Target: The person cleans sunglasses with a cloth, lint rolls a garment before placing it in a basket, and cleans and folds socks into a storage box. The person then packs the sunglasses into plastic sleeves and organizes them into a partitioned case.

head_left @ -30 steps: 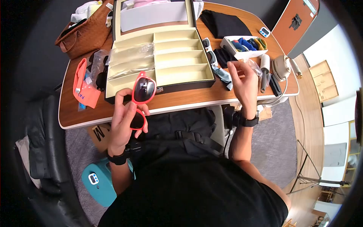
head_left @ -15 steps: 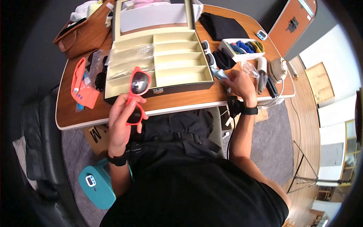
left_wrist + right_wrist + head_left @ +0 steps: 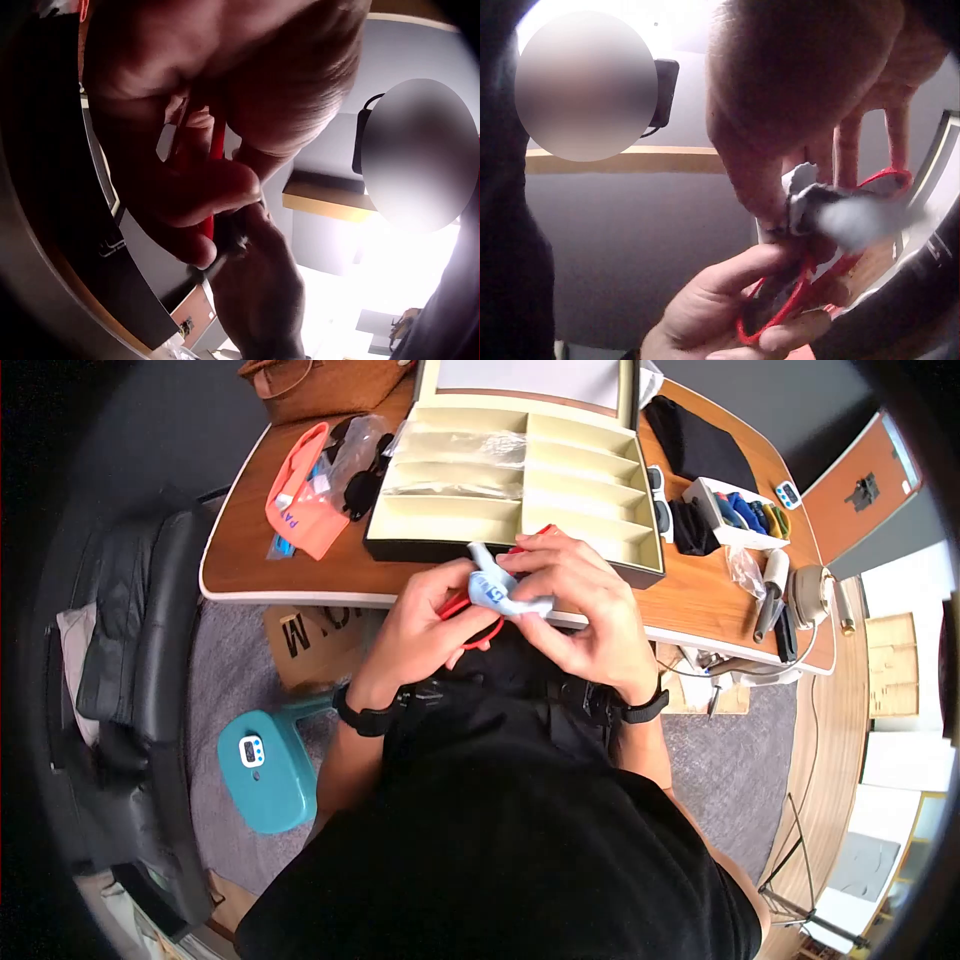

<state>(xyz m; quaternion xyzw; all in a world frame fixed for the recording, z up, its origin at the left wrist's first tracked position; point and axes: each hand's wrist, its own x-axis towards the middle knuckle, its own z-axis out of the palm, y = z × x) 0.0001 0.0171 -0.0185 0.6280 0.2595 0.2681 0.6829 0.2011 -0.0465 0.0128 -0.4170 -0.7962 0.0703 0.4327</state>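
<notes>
Red-framed sunglasses [image 3: 485, 638] are held by my left hand [image 3: 410, 632] just in front of the table edge. My right hand [image 3: 600, 608] pinches a light blue cloth [image 3: 493, 590] with dark lettering against the sunglasses, its fingers at the far lens. In the right wrist view, the crumpled cloth [image 3: 802, 202] wraps the middle of the frame while one dark lens [image 3: 774, 304] shows between the left fingers. The left wrist view catches only slivers of the red frame [image 3: 218, 139] behind the left fingers.
Behind the hands stands an open sunglasses case [image 3: 450, 520] with cream compartments, some covered by clear plastic. To its left lie a coral visor [image 3: 310, 525] and dark sunglasses [image 3: 362, 490]. On the right are white sunglasses [image 3: 660, 505], a white box of rolled fabrics [image 3: 715, 510] and a lint roller [image 3: 772, 585].
My right hand took the light blue cloth from the table's right side and brought it to the red sunglasses. The left hand moved right and lower with the sunglasses; the head view shifted.
</notes>
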